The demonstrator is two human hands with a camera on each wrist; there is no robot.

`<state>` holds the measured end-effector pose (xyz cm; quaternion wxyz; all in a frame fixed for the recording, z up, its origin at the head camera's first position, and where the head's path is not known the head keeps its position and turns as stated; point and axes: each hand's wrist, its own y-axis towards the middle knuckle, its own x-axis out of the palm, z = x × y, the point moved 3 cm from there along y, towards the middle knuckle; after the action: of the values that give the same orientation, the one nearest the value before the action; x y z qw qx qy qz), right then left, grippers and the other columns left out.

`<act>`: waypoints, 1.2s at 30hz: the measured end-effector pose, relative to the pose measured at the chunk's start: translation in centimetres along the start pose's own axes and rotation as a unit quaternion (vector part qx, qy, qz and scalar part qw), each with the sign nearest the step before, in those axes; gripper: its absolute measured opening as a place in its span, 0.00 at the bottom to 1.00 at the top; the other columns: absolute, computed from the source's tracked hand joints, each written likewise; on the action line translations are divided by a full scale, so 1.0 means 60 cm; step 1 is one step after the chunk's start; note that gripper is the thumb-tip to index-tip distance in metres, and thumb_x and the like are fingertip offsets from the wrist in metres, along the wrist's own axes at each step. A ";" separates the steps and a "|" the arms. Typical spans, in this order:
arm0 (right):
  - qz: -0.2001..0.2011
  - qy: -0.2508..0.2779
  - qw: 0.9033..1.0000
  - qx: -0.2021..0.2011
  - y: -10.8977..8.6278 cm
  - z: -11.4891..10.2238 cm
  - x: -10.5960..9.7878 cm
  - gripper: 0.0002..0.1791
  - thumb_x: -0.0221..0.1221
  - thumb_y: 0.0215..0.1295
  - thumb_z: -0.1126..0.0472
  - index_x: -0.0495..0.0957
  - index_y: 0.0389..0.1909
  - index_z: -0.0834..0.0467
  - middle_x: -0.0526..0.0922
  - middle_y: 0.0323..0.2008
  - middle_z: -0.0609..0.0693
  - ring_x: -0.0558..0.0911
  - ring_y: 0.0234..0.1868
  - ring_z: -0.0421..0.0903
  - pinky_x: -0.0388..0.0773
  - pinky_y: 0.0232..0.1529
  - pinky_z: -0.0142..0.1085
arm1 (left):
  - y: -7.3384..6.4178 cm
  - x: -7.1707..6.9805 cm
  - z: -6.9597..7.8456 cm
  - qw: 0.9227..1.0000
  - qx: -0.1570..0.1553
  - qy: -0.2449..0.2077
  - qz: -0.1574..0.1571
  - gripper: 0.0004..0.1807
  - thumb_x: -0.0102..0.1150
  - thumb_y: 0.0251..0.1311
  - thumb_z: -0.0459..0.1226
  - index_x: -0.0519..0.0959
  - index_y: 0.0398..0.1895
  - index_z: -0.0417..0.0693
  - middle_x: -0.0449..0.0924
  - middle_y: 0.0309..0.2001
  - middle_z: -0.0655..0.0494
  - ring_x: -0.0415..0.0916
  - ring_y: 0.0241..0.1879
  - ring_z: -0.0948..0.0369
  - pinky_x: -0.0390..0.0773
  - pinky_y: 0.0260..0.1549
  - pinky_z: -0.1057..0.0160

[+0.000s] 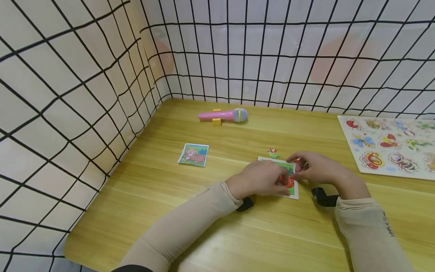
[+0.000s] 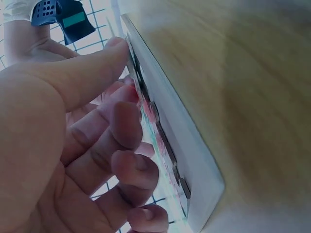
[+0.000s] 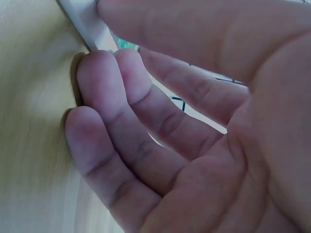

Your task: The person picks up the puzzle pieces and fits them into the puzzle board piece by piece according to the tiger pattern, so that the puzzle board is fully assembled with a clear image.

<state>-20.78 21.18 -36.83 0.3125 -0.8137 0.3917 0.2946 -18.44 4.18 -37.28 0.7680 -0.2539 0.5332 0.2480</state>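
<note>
A small jigsaw board (image 1: pixel 296 192) with a pale frame and a green and orange-red picture lies flat on the table. Over it reaches my left hand (image 1: pixel 263 177), its fingers bent loosely onto the pieces. In the left wrist view, the thumb touches the frame and some pieces (image 2: pixel 165 141) stand slightly proud of it. My right hand (image 1: pixel 319 168) holds the board's right side near the far corner. The right wrist view has its thumb at the board edge and other fingertips on the tabletop. A small loose puzzle piece (image 1: pixel 273 153), green and red, lies just beyond the board.
A picture card (image 1: pixel 193 155) with a pink animal lies to the left. Behind it a pink toy microphone (image 1: pixel 222 115) rests with yellow blocks (image 1: pixel 216 122). An insect puzzle board (image 1: pixel 394 147) lies at right. Black netting (image 1: pixel 255 53) borders the table's back and left.
</note>
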 end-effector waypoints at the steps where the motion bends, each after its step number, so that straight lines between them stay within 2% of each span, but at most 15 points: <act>1: 0.001 0.002 1.000 0.001 0.000 0.001 0.000 0.25 0.66 0.65 0.62 0.72 0.59 0.68 0.76 0.36 0.52 0.74 0.34 0.47 0.72 0.35 0.41 | 0.000 0.000 0.001 1.000 0.000 0.002 0.001 0.15 0.65 0.63 0.56 0.83 0.44 0.60 0.76 0.33 0.73 0.73 0.30 0.72 0.72 0.28 0.71; 7: 0.003 0.008 1.000 -0.006 0.002 0.003 0.001 0.19 0.67 0.64 0.62 0.76 0.51 0.68 0.77 0.35 0.51 0.74 0.35 0.46 0.73 0.37 0.41 | -0.001 0.002 0.001 1.000 -0.007 0.007 0.008 0.16 0.65 0.63 0.57 0.82 0.44 0.60 0.76 0.33 0.73 0.72 0.29 0.73 0.72 0.27 0.71; 13: -0.002 0.002 1.000 -0.004 0.002 0.005 0.000 0.29 0.68 0.64 0.62 0.71 0.61 0.73 0.76 0.36 0.52 0.74 0.34 0.47 0.72 0.35 0.41 | 0.001 0.005 -0.002 1.000 -0.012 -0.005 -0.005 0.15 0.63 0.65 0.55 0.81 0.46 0.60 0.75 0.32 0.72 0.72 0.29 0.72 0.72 0.26 0.70; 18: -0.003 0.002 1.000 0.002 0.003 0.003 0.000 0.31 0.69 0.63 0.60 0.71 0.61 0.73 0.76 0.35 0.52 0.74 0.34 0.46 0.72 0.34 0.40 | 0.002 0.007 -0.004 1.000 -0.018 -0.003 -0.021 0.16 0.63 0.65 0.55 0.80 0.48 0.59 0.75 0.31 0.71 0.72 0.29 0.71 0.72 0.27 0.69; 23: -0.001 0.003 1.000 0.010 0.002 -0.001 0.000 0.31 0.69 0.63 0.61 0.71 0.60 0.73 0.76 0.35 0.52 0.74 0.33 0.47 0.72 0.34 0.40 | 0.000 0.006 -0.005 1.000 -0.020 0.000 -0.013 0.16 0.64 0.64 0.56 0.80 0.46 0.59 0.75 0.31 0.71 0.73 0.29 0.71 0.72 0.26 0.69; 31: -0.002 0.009 1.000 0.020 0.003 -0.001 0.001 0.29 0.69 0.63 0.60 0.73 0.60 0.71 0.76 0.35 0.52 0.74 0.35 0.47 0.72 0.35 0.40 | -0.002 -0.001 -0.004 1.000 0.006 0.001 0.005 0.11 0.63 0.66 0.54 0.84 0.40 0.61 0.77 0.31 0.72 0.72 0.28 0.72 0.71 0.26 0.71; 36: -0.002 0.009 1.000 0.009 0.002 0.001 0.000 0.29 0.69 0.63 0.62 0.73 0.60 0.72 0.76 0.35 0.52 0.74 0.34 0.47 0.72 0.34 0.40 | 0.001 0.000 0.000 1.000 0.016 0.014 0.001 0.10 0.63 0.68 0.51 0.85 0.46 0.61 0.78 0.34 0.72 0.72 0.31 0.73 0.72 0.27 0.71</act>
<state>-20.90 21.14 -36.92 0.3172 -0.8140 0.3956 0.2834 -18.45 4.23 -37.29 0.7640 -0.2447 0.5483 0.2362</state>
